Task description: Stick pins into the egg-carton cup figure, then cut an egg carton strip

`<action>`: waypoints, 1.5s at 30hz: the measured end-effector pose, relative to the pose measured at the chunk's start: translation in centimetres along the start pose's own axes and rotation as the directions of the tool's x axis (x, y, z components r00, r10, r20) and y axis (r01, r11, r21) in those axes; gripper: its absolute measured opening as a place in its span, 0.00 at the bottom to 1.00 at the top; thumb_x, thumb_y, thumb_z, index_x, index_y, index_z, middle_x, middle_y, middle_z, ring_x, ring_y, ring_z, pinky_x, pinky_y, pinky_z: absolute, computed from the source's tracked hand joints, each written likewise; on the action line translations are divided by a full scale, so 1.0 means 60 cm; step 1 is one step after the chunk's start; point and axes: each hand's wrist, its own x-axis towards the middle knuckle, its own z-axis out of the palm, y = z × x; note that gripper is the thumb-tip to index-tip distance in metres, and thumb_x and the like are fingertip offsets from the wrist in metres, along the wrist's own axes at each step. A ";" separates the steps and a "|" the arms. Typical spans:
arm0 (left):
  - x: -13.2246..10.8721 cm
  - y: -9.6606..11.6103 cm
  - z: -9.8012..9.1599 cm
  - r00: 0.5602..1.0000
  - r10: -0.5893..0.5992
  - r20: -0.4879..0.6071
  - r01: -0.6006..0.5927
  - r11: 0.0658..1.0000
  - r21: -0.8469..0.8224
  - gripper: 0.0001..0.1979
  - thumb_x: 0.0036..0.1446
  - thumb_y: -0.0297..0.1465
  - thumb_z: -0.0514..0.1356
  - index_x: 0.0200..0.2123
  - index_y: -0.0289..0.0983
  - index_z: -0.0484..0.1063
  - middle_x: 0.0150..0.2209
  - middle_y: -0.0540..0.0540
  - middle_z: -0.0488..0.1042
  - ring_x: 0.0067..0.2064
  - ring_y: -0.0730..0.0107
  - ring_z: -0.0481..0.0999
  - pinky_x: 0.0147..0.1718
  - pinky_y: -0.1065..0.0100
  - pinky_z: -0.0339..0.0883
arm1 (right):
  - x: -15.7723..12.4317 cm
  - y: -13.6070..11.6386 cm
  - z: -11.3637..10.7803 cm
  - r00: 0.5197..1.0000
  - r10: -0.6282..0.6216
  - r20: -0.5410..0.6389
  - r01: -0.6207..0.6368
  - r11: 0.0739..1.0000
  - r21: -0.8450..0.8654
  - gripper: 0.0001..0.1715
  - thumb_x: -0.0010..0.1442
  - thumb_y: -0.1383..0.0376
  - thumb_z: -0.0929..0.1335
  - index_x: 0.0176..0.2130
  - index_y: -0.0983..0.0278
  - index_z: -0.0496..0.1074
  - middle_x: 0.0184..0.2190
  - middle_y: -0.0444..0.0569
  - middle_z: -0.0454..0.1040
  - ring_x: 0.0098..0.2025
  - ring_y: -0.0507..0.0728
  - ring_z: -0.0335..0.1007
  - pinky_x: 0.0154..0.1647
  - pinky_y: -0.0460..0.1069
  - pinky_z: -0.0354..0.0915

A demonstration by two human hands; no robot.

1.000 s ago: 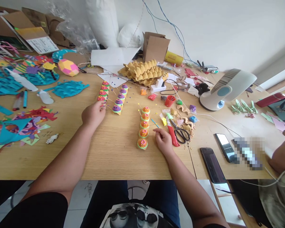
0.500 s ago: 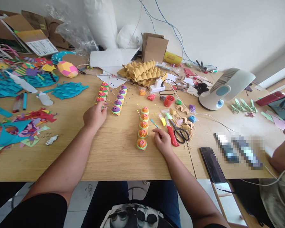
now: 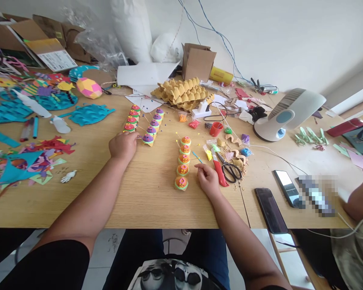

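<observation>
Green-rimmed red domes (image 3: 132, 120), 5 orange domes (image 3: 184, 159), right hand (image 3: 208, 179) curled, left hand (image 3: 123, 146), grip unclear

Red row (image 3: 132, 117) partly hidden behind left hand (image 3: 123, 146), 1 object (image 3: 317, 196) pixelated, co-worker's arm (image 3: 360, 195) cut by right edge

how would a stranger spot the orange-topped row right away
On the wooden table, look between the left hand and the right hand. Just beside the right hand runs the orange-topped row, five domes in a line. Its orange tops distinguish it from the purple row and the red row.
</observation>
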 end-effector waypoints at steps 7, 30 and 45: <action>-0.002 0.000 -0.005 0.995 0.031 -0.096 -0.032 0.999 -0.012 0.16 0.65 0.29 0.55 0.52 0.42 0.78 0.45 0.46 0.77 0.44 0.62 0.67 0.37 0.63 0.52 | 0.001 0.002 0.000 1.000 0.001 -0.001 -0.001 1.000 0.010 0.16 0.63 0.61 0.63 0.43 0.64 0.78 0.23 0.43 0.66 0.23 0.52 0.57 0.25 0.48 0.54; -0.144 0.248 -0.069 0.940 0.060 0.337 0.338 -0.012 -0.941 0.13 0.52 0.41 0.69 0.38 0.41 0.82 0.34 0.46 0.80 0.29 0.72 0.72 0.27 0.69 0.64 | -0.007 -0.046 -0.012 0.962 0.268 0.054 -0.254 0.804 0.538 0.09 0.50 0.62 0.66 0.32 0.63 0.72 0.28 0.45 0.69 0.24 0.50 0.57 0.24 0.46 0.54; -0.167 0.236 -0.042 0.967 0.205 -0.148 -0.214 0.347 -0.913 0.13 0.62 0.29 0.59 0.45 0.49 0.81 0.29 0.49 0.73 0.32 0.67 0.71 0.34 0.65 0.65 | 0.027 -0.109 0.021 0.887 0.068 0.456 -0.296 0.842 0.451 0.28 0.57 0.41 0.70 0.31 0.63 0.75 0.19 0.39 0.58 0.21 0.48 0.49 0.20 0.44 0.49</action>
